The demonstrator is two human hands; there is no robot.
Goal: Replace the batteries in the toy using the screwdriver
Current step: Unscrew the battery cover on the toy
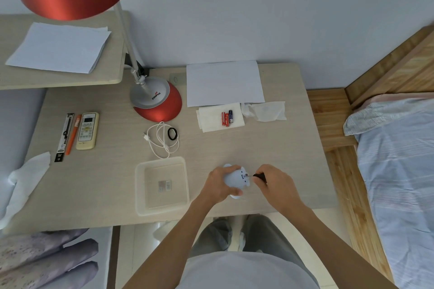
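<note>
A small pale blue toy sits near the desk's front edge, and my left hand grips it from the left side. My right hand holds a dark-handled screwdriver whose thin tip points left into the toy's side. Three batteries, two red and one dark blue, lie on a folded white tissue farther back on the desk.
A clear plastic tray with small flat pieces stands left of the toy. A red desk lamp base, white cable, black hair tie, remote control, pens, paper sheet and crumpled tissues lie around. A bed is at the right.
</note>
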